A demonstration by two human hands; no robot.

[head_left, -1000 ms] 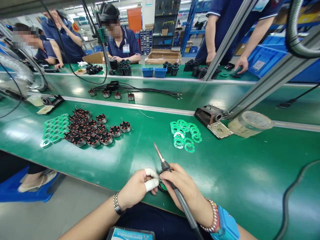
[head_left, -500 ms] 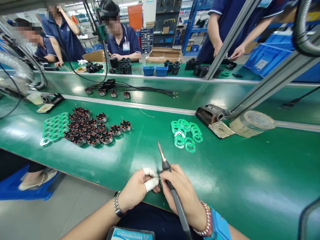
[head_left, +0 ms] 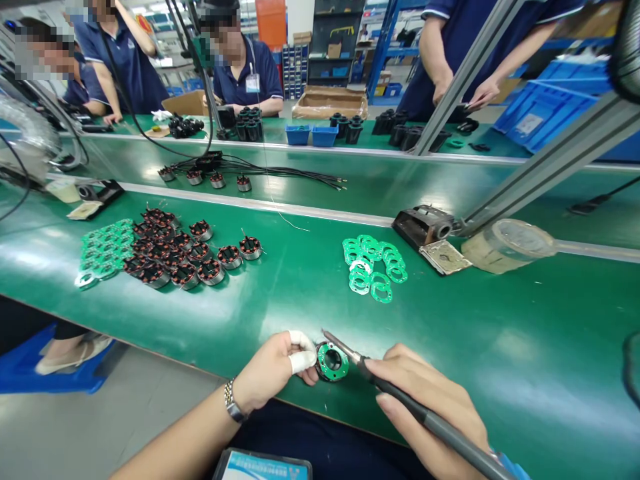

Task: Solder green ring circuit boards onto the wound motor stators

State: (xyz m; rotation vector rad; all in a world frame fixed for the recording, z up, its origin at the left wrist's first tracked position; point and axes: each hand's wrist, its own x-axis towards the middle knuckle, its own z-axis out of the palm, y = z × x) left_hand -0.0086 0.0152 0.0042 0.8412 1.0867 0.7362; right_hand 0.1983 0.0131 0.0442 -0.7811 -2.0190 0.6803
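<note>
My left hand (head_left: 275, 363), with white tape on thumb and forefinger, pinches a motor stator (head_left: 320, 375) topped by a green ring-shaped circuit board (head_left: 340, 365), near the table's front edge. In my right hand (head_left: 435, 407) is a soldering iron (head_left: 400, 395), held like a pen. Its metal tip points left and sits at or just above the board's upper edge; whether it touches, I cannot tell. Further up the table lie loose green ring boards (head_left: 381, 288). To the left stands a cluster of copper-wound stators (head_left: 185, 275) beside rows of green boards (head_left: 107, 247).
A soldering iron stand (head_left: 425, 223) with a sponge tray (head_left: 445, 257) and a cloudy plastic tub (head_left: 510, 243) stand at right. Black cables (head_left: 280, 172) and several stators lie beyond the metal rail. A slanted aluminium post (head_left: 550, 167) rises at right. Co-workers are across the bench.
My right hand has moved right, away from my left fingers, and the iron has swung from pointing up to pointing left at the board. The green board on the stator now shows.
</note>
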